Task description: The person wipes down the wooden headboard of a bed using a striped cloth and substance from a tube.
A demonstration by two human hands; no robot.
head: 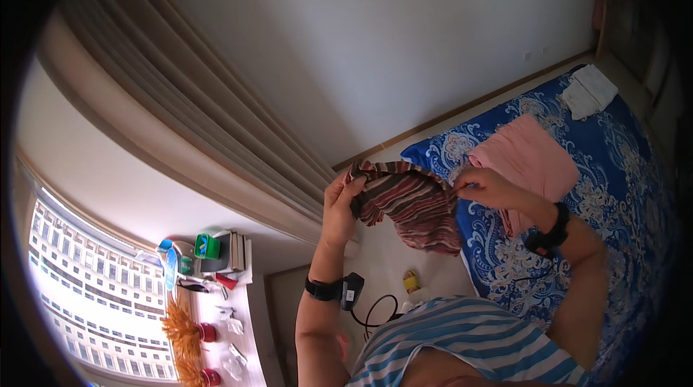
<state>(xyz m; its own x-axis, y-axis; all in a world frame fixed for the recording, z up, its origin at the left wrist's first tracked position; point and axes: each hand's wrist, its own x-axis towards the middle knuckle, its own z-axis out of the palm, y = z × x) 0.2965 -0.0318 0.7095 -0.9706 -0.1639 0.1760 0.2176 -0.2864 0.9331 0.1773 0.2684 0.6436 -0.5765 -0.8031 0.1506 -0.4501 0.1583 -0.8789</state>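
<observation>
A striped cloth (pixel 406 192) in dark red, brown and cream hangs between my hands, raised above the floor beside the bed. My left hand (pixel 341 205) grips its left end, thumb over the gathered fabric. With fingertips pinched together, my right hand (pixel 482 186) holds the cloth's right edge. Behind my right hand, a folded pink cloth (pixel 533 154) lies on the blue patterned bedspread (pixel 601 159). Farther off, near the bed's far corner, is a folded white cloth (pixel 590 92).
Long curtains (pixel 206 94) hang at the left. A windowsill (pixel 238 327) holds books (pixel 238 251), a green container (pixel 208 246) and red pots (pixel 207 332) with orange dried plants. A yellow slipper (pixel 411 281) and a black cable (pixel 373 308) are low beside the bed.
</observation>
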